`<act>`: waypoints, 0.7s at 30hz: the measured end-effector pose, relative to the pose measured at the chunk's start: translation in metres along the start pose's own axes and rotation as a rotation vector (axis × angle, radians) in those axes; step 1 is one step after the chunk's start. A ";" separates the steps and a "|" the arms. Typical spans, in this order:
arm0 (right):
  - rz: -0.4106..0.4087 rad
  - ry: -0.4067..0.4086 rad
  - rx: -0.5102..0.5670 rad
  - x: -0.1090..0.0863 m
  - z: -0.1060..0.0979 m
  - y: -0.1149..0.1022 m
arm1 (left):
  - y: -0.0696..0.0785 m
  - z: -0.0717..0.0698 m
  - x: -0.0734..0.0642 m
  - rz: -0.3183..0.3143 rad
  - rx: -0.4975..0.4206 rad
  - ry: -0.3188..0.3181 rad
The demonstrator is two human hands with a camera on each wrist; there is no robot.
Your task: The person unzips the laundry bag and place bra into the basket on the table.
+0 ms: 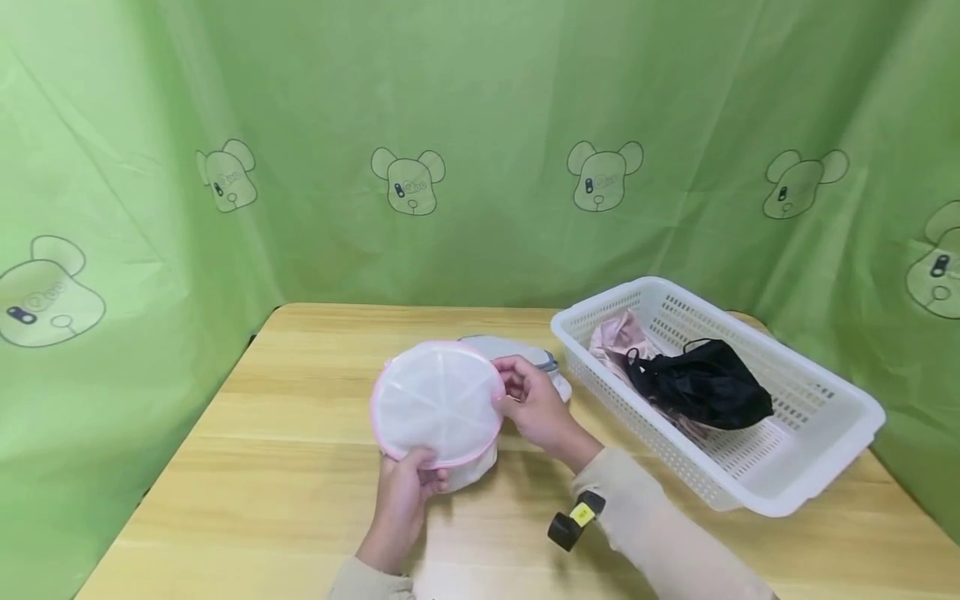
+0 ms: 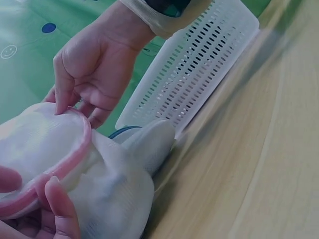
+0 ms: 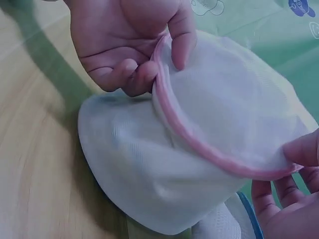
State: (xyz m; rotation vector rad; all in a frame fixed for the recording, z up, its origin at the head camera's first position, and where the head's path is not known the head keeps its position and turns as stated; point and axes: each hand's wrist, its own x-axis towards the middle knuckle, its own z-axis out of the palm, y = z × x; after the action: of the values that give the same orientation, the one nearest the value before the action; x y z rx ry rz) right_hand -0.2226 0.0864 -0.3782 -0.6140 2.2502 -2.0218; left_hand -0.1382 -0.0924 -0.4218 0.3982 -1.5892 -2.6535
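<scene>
A round white mesh laundry bag (image 1: 438, 400) with pink trim is tilted up off the table, its flat face toward the head camera. My left hand (image 1: 403, 496) pinches its near rim, thumb on the face and fingers beneath. At the right rim, my right hand (image 1: 536, 412) pinches the pink edge (image 3: 187, 137) between thumb and fingers. Soft mesh sides (image 2: 117, 194) bulge below the rim in the left wrist view. Behind it lies a second white mesh bag (image 1: 510, 346) with grey-blue trim, partly hidden by the first bag and my right hand.
A white perforated plastic basket (image 1: 817, 467) stands on the right of the wooden table (image 1: 285, 467). Inside are a black drawstring cloth item (image 1: 712, 387) and a pink satiny cloth (image 1: 618, 335). A green curtain (image 1: 495, 83) with bear-head prints hangs behind.
</scene>
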 end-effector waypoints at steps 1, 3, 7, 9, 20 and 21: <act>-0.009 0.003 -0.003 0.000 -0.001 0.000 | 0.000 0.000 0.000 -0.001 0.013 0.000; -0.019 0.010 -0.018 0.001 -0.003 -0.001 | 0.000 0.001 -0.001 0.007 0.035 0.006; -0.013 0.017 -0.077 0.005 -0.009 -0.004 | 0.001 0.003 0.000 0.095 0.059 0.063; -0.005 0.007 -0.118 0.008 -0.013 -0.006 | 0.002 0.003 0.000 0.150 0.069 0.119; -0.220 -0.029 -0.439 0.015 -0.008 -0.008 | 0.001 -0.002 -0.001 0.207 0.378 -0.051; -0.247 -0.026 -0.459 0.015 -0.006 -0.008 | 0.000 -0.002 -0.001 0.196 0.413 -0.078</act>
State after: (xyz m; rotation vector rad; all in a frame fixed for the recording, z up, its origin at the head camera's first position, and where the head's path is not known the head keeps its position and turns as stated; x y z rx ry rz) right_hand -0.2360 0.0863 -0.3667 -0.9855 2.7603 -1.5594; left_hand -0.1372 -0.0938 -0.4230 0.1350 -2.0818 -2.2192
